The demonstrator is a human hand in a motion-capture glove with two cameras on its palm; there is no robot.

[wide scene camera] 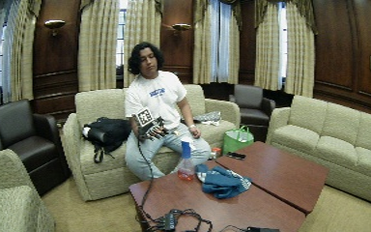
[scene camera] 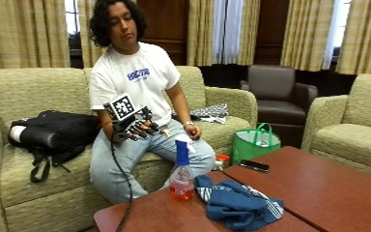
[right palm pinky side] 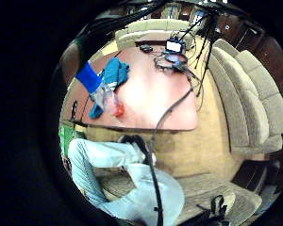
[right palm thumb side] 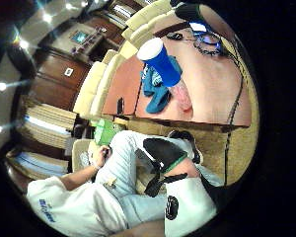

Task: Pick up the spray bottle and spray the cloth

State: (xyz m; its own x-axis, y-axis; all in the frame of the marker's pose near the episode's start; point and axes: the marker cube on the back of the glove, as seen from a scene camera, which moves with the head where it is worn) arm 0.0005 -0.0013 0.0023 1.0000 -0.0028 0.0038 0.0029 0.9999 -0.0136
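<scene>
- Brown table (scene camera: pixel 314 188) is sitting in a room with sofas, and a person is sitting on one sofa (scene camera: pixel 37 96).
- Spray bottle (scene camera: pixel 181 171) is standing upright on the table, just beside the blue cloth (scene camera: pixel 237 203).
- Gloved right hand (scene camera: pixel 134 126) is hanging above the lap, fingers loosely curled, holding nothing, apart from the bottle.
- Black bag (scene camera: pixel 53 131) is lying on the sofa.

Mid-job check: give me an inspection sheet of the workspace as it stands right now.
Surface: wooden table, two tops side by side.
Job's things: spray bottle upright near the table edge; blue cloth bunched beside it, apart from the hand.
Clutter: black phone on the table.
Grippers: gloved right hand raised over the lap, fingers loosely curled, holding nothing.
Cables: black cable hanging from the glove; cable bundle on the table end.
Surroundings: sofa, black backpack, green bag.
</scene>
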